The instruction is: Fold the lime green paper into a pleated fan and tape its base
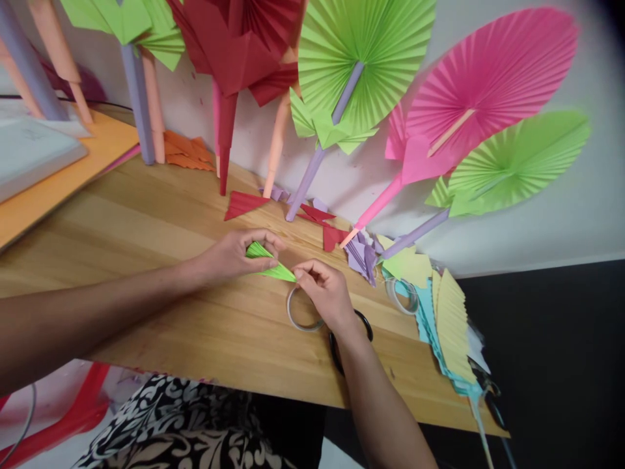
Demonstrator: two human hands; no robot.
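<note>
A small pleated green paper fan piece [271,264] is held just above the wooden table [161,260]. My left hand [234,253] is closed round its wide end, fingers curled over the folds. My right hand [325,290] pinches its narrow tip. Under my right hand lies a roll of clear tape [299,318], and black scissor handles [364,322] show beside my right wrist.
Large pleated paper leaves in green [361,52], pink [488,71] and red [239,45] on rolled paper stems lean against the wall. Red paper scraps [244,203], purple scraps [361,254] and a stack of yellow and blue pleated sheets [452,326] lie along the table's far and right sides. A second tape roll [403,296] sits by the stack.
</note>
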